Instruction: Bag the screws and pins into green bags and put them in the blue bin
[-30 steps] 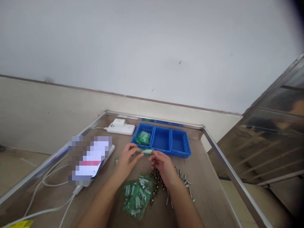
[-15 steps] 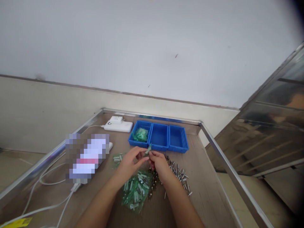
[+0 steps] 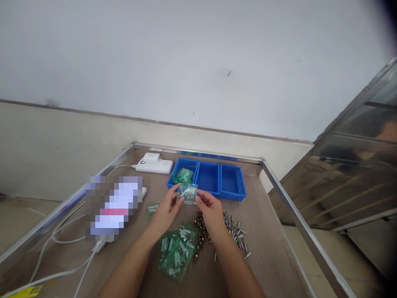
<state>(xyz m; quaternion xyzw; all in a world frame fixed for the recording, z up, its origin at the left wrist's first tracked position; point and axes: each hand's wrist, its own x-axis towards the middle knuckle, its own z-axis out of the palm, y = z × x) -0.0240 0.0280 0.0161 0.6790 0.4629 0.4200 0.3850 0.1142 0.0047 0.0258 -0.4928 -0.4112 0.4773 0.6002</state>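
Our hands have drawn apart, and the small clear bag (image 3: pixel 187 193) now stretches between them, just in front of the blue tray (image 3: pixel 208 178). Fingers of our left hand (image 3: pixel 166 205) and right hand (image 3: pixel 211 211) pinch its edges (fiddly thing); a slack pinch could drop it onto the loose metal pins (image 3: pixel 234 229) beside the tray.

A pixelated device (image 3: pixel 114 209), unreadable; the tiny parts in the clear packet (image 3: pixel 187 193), indistinct.

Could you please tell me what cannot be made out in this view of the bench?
Head view:
Small clear bag: the left hand and right hand cover its ends; contents too small to identify.
Brass-coloured parts: the right hand hides some.
Rectangular object: hidden by a mosaic blur.
Yellow label: cut off by the lower edge.
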